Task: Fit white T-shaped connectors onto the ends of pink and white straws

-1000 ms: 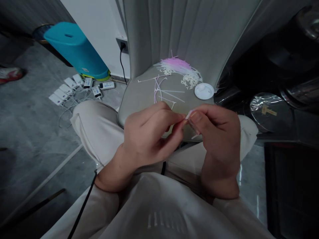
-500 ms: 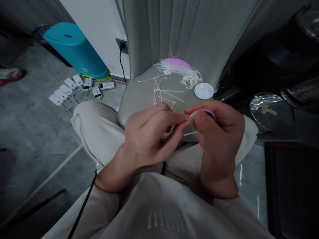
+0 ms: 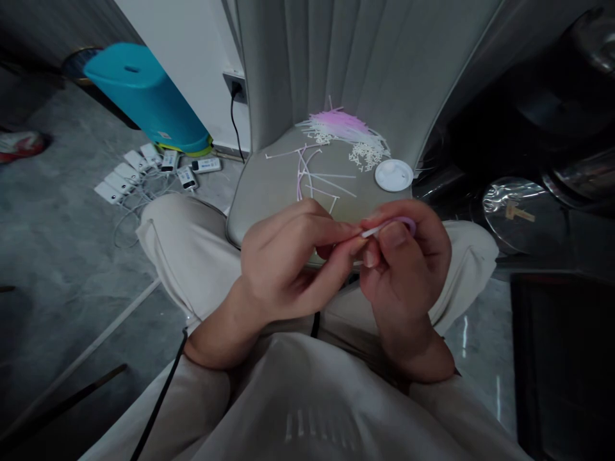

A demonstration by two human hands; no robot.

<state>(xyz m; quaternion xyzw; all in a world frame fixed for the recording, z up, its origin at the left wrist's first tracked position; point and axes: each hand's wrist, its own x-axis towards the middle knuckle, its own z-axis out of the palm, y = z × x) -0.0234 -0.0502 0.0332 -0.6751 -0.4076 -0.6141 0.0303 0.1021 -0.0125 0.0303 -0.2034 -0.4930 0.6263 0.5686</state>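
Note:
Over the front of the grey chair seat, my left hand [image 3: 291,262] pinches thumb against forefinger at the end of a thin pink-and-white plastic tube [image 3: 408,222]. A small piece may be hidden between those fingertips. My right hand [image 3: 416,269] is closed around the same tube, which bends in a curve over the thumb. Beyond my hands, several joined tubes [image 3: 302,168] and loose ones lie on the seat [image 3: 259,186]. Farther back rest a heap of pink and white tubes [image 3: 339,121] and a pile of small white connectors [image 3: 368,155].
A round white lid [image 3: 393,175] lies at the seat's right edge. On the floor to the left are white chargers with cables [image 3: 127,173] and a blue bin [image 3: 148,89]. A plugged-in black cord [image 3: 234,125] hangs from the wall socket. Shiny dark containers [image 3: 514,211] stand at right.
My right hand has shifted slightly left and turned, its fingers curling in closer to my left fingertips. More of the tube's white end now shows. My left hand has barely moved.

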